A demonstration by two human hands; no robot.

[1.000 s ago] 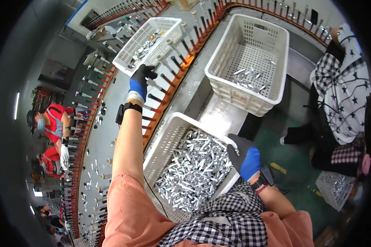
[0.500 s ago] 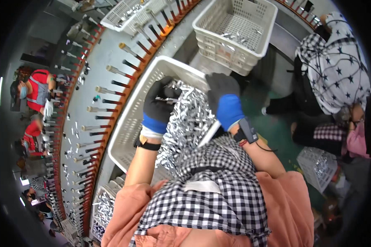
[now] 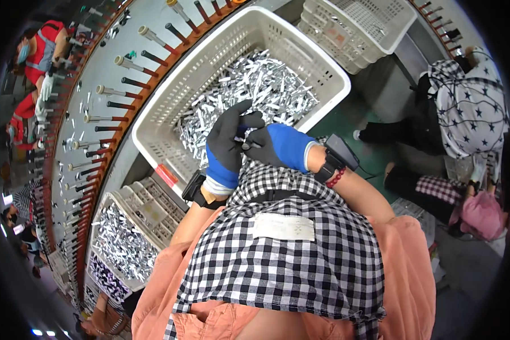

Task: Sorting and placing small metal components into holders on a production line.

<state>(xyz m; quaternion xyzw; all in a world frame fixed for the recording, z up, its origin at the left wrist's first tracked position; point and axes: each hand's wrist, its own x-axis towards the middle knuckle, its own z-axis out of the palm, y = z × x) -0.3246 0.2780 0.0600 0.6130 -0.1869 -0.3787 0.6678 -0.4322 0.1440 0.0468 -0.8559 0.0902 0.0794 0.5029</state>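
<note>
Both hands wear black gloves with blue cuffs and meet above the near side of a large white plastic crate. Loose small silver metal parts cover the crate's floor. My left hand is curled inward, its upper fingers partly stretched and a gap between them. My right hand comes in from the right with its fingertips pinched together. Between the two hands glints a small silver metal part, mostly hidden by the gloves. Its exact shape is too small to tell.
To the left, a curved grey bench carries a row of upright-handled rods along its orange edge. Stacked white crates stand at the back right. More silver parts fill a bin at lower left. Co-workers sit at right.
My hands have come together from opposite sides of the crate to its near edge. The view has shifted, bringing more of the crate and the lower-left bins into sight.
</note>
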